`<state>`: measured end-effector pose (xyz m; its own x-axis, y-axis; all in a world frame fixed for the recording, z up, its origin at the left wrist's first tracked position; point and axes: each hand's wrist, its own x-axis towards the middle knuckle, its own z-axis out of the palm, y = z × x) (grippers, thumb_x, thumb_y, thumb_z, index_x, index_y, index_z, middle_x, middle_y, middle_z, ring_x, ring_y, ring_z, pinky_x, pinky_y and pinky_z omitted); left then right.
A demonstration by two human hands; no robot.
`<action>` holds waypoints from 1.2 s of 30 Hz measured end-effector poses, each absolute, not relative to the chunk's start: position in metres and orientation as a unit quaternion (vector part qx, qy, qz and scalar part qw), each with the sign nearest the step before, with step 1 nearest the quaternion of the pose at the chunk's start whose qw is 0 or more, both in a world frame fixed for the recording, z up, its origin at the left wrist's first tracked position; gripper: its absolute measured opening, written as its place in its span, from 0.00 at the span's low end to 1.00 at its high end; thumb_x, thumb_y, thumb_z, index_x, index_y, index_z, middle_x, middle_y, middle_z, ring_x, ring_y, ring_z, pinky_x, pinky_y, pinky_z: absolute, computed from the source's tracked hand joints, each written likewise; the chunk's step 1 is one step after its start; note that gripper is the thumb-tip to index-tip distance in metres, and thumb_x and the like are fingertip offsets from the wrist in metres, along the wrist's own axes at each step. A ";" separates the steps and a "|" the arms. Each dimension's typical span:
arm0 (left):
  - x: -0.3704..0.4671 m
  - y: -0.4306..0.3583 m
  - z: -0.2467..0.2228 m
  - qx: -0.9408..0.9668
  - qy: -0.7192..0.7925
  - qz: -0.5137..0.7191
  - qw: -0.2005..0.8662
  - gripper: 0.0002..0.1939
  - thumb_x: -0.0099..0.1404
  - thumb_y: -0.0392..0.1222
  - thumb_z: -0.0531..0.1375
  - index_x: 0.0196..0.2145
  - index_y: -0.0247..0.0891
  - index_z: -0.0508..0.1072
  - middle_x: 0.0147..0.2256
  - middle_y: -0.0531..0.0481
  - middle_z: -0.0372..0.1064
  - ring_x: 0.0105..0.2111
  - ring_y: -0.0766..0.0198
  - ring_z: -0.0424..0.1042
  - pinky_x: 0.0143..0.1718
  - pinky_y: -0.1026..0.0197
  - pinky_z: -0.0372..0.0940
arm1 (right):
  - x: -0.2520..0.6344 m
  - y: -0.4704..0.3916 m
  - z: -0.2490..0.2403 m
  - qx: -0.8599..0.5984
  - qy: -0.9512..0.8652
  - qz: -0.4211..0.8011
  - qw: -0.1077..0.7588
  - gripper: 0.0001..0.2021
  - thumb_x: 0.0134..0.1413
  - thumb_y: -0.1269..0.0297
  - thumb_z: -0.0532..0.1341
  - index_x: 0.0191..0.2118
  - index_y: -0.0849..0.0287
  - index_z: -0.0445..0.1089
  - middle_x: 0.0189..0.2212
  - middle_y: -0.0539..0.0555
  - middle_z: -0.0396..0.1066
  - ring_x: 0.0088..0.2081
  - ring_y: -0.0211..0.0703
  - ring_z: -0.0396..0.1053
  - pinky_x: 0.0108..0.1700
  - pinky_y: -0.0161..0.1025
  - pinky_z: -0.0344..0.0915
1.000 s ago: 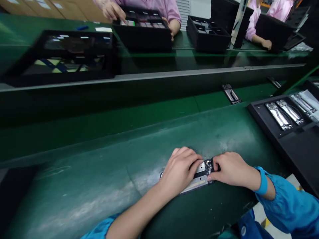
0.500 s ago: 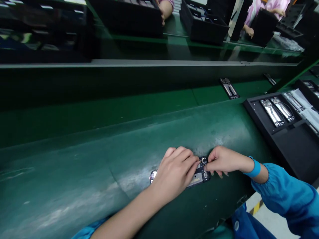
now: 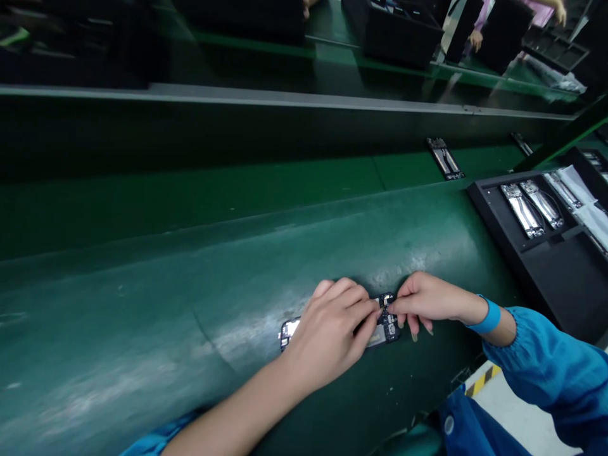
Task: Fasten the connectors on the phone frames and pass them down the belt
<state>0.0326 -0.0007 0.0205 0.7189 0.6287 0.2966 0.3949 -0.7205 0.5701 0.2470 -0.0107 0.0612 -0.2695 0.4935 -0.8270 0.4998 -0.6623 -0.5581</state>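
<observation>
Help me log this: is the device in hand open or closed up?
Open: the device shows bare circuit parts, uncovered, at its right end; its middle is hidden.

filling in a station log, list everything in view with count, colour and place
work surface: 1, green, foreground
phone-like unit: 1, black and silver, on the work surface, mostly covered
loose units: 2, dark and silver, beyond the work surface, right
near tray: 1, black, right
trayed units: at least 3, silver, in the near tray
sheets: at least 2, white, in the near tray
boxes: at least 3, black, top
ledge: 1, grey, across the top
floor tape: 1, yellow and black, bottom right
others' hands: at least 2, pink sleeves, top right
wristband: 1, blue, right wrist
left hand: 1, bare, over the phone-like unit
right hand: 1, bare, at its right end
</observation>
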 end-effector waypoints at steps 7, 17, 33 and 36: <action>0.032 -0.002 0.021 0.894 0.289 0.236 0.250 0.14 0.74 0.40 0.54 0.35 0.40 0.78 0.29 0.50 0.71 0.35 0.59 0.66 0.36 0.54 0.52 | 0.247 -0.010 0.055 0.608 0.398 -0.686 0.002 0.15 0.61 0.69 0.60 0.22 0.62 0.71 0.13 0.48 0.69 0.11 0.30 0.59 0.14 0.25 0.57; 0.033 0.000 0.022 0.889 0.301 0.224 0.263 0.13 0.72 0.41 0.55 0.33 0.40 0.78 0.29 0.50 0.71 0.34 0.59 0.64 0.35 0.54 0.52 | 0.239 0.002 0.072 0.620 0.441 -0.649 0.026 0.16 0.59 0.73 0.58 0.20 0.63 0.70 0.13 0.47 0.67 0.12 0.29 0.57 0.15 0.25 0.54; 0.033 0.010 0.025 0.867 0.327 0.178 0.333 0.12 0.70 0.39 0.56 0.33 0.42 0.78 0.28 0.51 0.71 0.34 0.57 0.66 0.35 0.56 0.55 | 0.243 0.006 0.065 0.619 0.463 -0.634 0.025 0.12 0.54 0.71 0.61 0.20 0.62 0.71 0.13 0.47 0.68 0.12 0.29 0.56 0.14 0.26 0.50; 0.033 0.013 0.027 0.870 0.320 0.164 0.339 0.11 0.70 0.37 0.56 0.33 0.43 0.78 0.29 0.51 0.72 0.35 0.57 0.66 0.35 0.56 0.56 | 0.242 0.005 0.066 0.625 0.462 -0.628 0.026 0.13 0.55 0.71 0.60 0.20 0.62 0.71 0.13 0.47 0.67 0.11 0.29 0.56 0.14 0.26 0.51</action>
